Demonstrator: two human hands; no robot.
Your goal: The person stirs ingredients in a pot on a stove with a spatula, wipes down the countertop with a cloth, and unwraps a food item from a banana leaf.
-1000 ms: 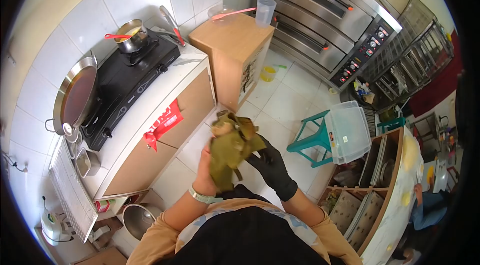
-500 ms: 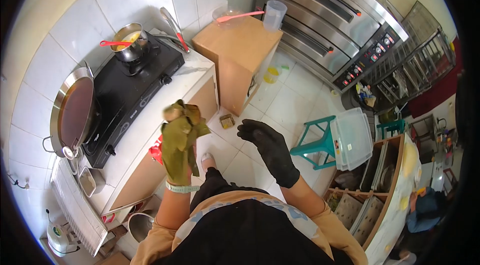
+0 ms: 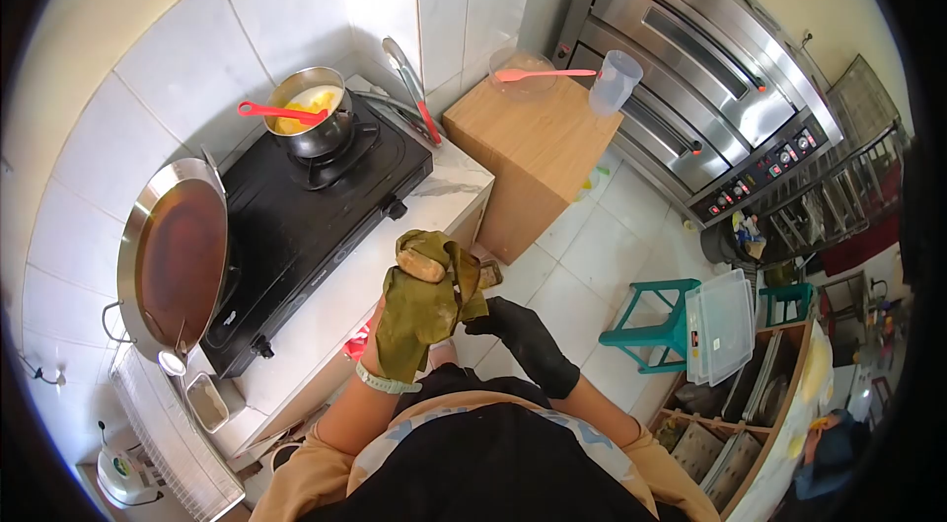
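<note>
An olive-green, leaf-like wrap (image 3: 406, 310) lies opened over my left hand (image 3: 373, 349), which holds it from below; most of that hand's fingers are hidden. On top of the wrap is a brown, oblong piece (image 3: 420, 263). My right hand (image 3: 523, 342), in a black glove, has its fingers drawn together at the wrap's right edge. Left of both hands, a black stove (image 3: 321, 226) carries a small pot (image 3: 333, 135) with yellow contents and a red-handled utensil. A wide pan (image 3: 178, 261) of reddish-brown liquid stands at its left end.
A wooden cabinet (image 3: 538, 142) bears a clear bowl, a pink spatula and a plastic jug (image 3: 616, 83). Beyond it is a steel oven (image 3: 691, 58). A teal stool (image 3: 656, 325) with clear plastic lids stands to the right. At far right another person (image 3: 832, 448) is partly visible.
The view has shifted closer to the stove. My left hand carried the wrap leftward, away from my gloved right hand; now the two are together again, and the brown piece shows clearly.
</note>
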